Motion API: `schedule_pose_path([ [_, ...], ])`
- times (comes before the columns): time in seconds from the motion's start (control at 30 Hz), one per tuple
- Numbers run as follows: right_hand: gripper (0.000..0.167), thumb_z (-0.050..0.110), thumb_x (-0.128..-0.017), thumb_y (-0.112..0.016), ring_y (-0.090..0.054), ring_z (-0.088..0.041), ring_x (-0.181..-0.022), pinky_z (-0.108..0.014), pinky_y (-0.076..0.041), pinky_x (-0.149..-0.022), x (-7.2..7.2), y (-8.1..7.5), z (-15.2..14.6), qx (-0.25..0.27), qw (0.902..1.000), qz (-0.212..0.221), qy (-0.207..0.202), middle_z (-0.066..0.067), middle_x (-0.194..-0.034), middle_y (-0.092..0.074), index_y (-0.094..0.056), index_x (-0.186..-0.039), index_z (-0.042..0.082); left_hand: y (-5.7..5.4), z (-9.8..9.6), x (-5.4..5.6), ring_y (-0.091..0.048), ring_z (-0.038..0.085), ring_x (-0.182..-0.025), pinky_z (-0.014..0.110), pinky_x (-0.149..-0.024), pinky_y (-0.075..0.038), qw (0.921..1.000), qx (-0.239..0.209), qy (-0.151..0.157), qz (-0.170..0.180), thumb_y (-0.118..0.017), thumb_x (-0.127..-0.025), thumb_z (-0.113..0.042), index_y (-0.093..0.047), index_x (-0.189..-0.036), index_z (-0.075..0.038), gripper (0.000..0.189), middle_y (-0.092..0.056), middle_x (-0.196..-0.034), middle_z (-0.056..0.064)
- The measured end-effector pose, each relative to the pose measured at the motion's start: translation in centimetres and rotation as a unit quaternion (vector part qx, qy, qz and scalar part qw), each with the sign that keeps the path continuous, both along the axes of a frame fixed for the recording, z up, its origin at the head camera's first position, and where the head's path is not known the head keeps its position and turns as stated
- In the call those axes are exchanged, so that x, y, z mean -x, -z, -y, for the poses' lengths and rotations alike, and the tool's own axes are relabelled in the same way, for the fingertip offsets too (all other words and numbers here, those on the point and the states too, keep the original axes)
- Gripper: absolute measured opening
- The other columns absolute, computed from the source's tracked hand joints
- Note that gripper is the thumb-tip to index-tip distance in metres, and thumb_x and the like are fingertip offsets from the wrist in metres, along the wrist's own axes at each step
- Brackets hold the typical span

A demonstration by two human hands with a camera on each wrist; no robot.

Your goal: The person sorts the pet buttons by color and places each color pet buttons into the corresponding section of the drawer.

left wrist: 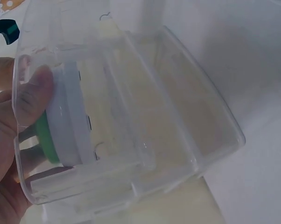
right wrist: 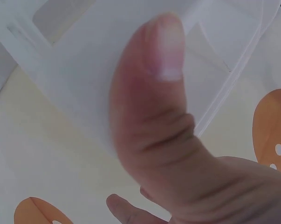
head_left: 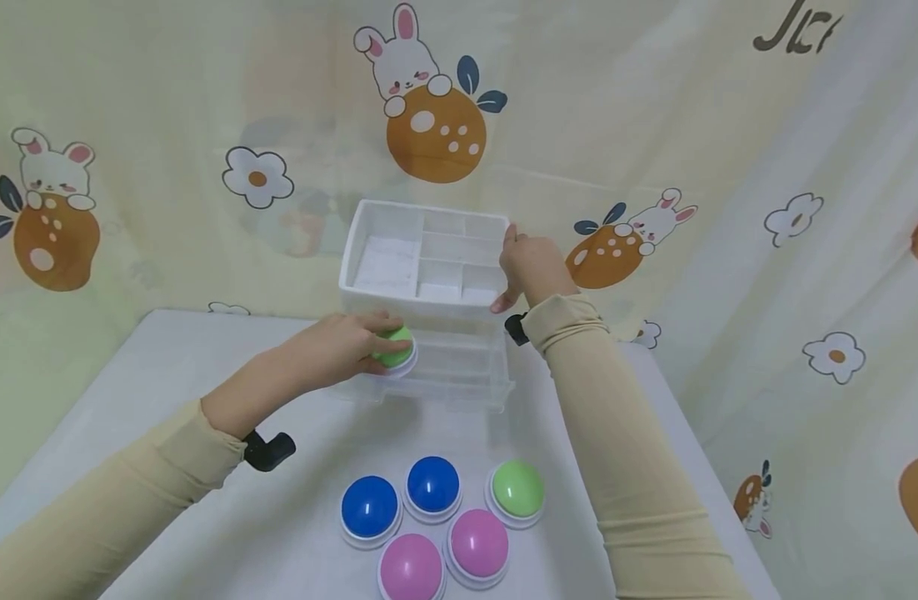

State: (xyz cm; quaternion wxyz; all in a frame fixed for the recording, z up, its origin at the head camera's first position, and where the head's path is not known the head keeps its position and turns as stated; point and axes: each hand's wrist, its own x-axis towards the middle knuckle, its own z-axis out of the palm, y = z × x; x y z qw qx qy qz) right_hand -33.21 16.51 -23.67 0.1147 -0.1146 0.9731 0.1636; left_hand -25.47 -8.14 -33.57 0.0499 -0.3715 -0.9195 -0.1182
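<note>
My left hand (head_left: 331, 346) grips a push button with a green dome (head_left: 399, 334) and a white base, fingers over the dome. In the left wrist view, the button's white base (left wrist: 68, 119) and my thumb (left wrist: 35, 95) show through the wall of a clear plastic drawer (left wrist: 177, 98). This drawer juts out from below a white compartmented organizer top (head_left: 421, 302). At the organizer's right side is my right hand (head_left: 537, 271), index finger at the back corner and thumb near the front corner. The right wrist view shows that thumb (right wrist: 152, 102) against the translucent side.
Several more push buttons stand on the white table (head_left: 279, 517) in front of the drawer: two blue (head_left: 370, 507), two pink (head_left: 479, 543) and one green (head_left: 518, 489). A patterned curtain (head_left: 301, 108) hangs behind the organizer and along the right.
</note>
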Motion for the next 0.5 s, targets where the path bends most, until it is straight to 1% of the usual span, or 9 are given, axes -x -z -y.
schedule_pose_path([
  [0.07,0.120,0.051,-0.071,-0.076,-0.053,-0.035,-0.117,-0.042,-0.042,-0.106,-0.09,-0.01,0.05,-0.007,0.9999,-0.005,-0.005,-0.028,-0.144,-0.039,-0.008,-0.145,-0.015,0.02,-0.01,0.11,-0.053,0.031,-0.126,0.039,-0.092,-0.051,1.0000,0.006,0.002,0.000,-0.078,-0.076,-0.021,-0.064,-0.124,-0.024,0.051,-0.055,-0.138,0.006],
  [0.17,0.120,0.050,-0.071,-0.076,-0.055,-0.033,-0.114,-0.041,-0.043,-0.105,-0.02,0.04,0.07,-0.012,0.9999,-0.003,-0.003,-0.028,-0.142,-0.041,-0.009,-0.145,-0.015,-0.01,-0.10,0.31,-0.054,0.031,-0.124,0.038,-0.091,-0.052,0.9999,0.013,0.004,0.001,-0.079,-0.075,-0.021,-0.065,-0.123,-0.024,0.050,-0.057,-0.135,0.007],
  [0.37,0.121,0.050,-0.071,-0.076,-0.047,-0.037,-0.126,-0.043,-0.038,-0.109,0.22,0.07,0.08,0.001,0.9999,0.011,0.013,-0.028,-0.148,-0.033,-0.005,-0.146,-0.014,-0.08,-0.24,0.62,-0.060,0.028,-0.116,0.035,-0.089,-0.054,0.9996,0.024,0.014,-0.003,-0.080,-0.074,-0.019,-0.069,-0.118,-0.022,0.045,-0.063,-0.125,0.006],
  [0.5,0.122,0.049,-0.071,-0.077,-0.046,-0.038,-0.128,-0.044,-0.038,-0.109,0.18,-0.01,0.05,0.012,0.9996,0.015,0.020,-0.027,-0.150,-0.031,-0.004,-0.146,-0.013,-0.05,-0.36,0.90,-0.060,0.028,-0.116,0.036,-0.090,-0.053,0.9996,0.024,0.012,-0.006,-0.080,-0.074,-0.019,-0.070,-0.116,-0.021,0.044,-0.064,-0.124,0.007],
])
